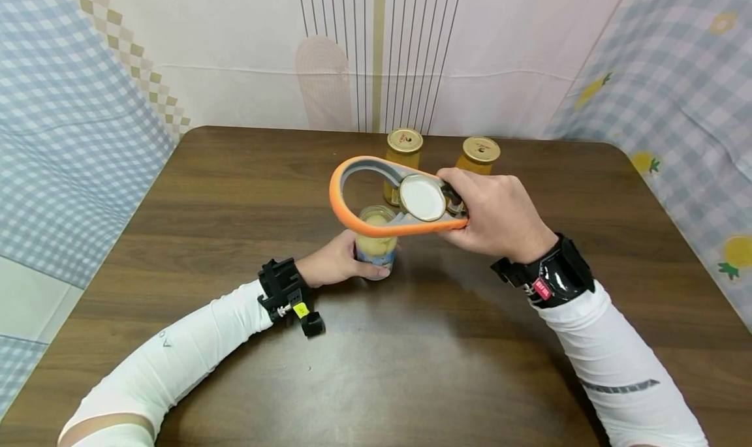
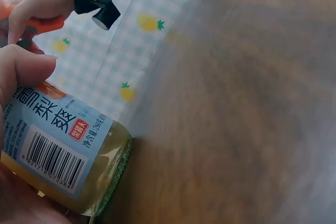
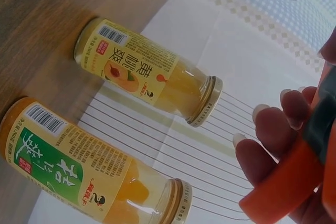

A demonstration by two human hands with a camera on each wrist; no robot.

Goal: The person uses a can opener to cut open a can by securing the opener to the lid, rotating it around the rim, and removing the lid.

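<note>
My left hand (image 1: 336, 262) grips a glass jar (image 1: 376, 246) of pale fruit pieces, its mouth uncovered. A blue label with a barcode (image 2: 55, 156) shows on this jar in the left wrist view. Above and to the right, my right hand (image 1: 499, 209) holds the handle end of an orange and grey loop-shaped jar opener (image 1: 334, 196). A round lid (image 1: 422, 198), white underside up, sits within the opener near the hand. The opener's loop partly overlaps the jar in the head view. In the right wrist view, curled fingers (image 3: 273, 129) wrap the orange handle (image 3: 286, 184).
Two capped jars stand toward the back of the brown wooden table (image 1: 252, 192): a yellow-peach one (image 3: 142, 72) and an orange-fruit one (image 3: 79, 166) with a green label. Patterned cloth (image 1: 235, 55) hangs behind the table and along both sides.
</note>
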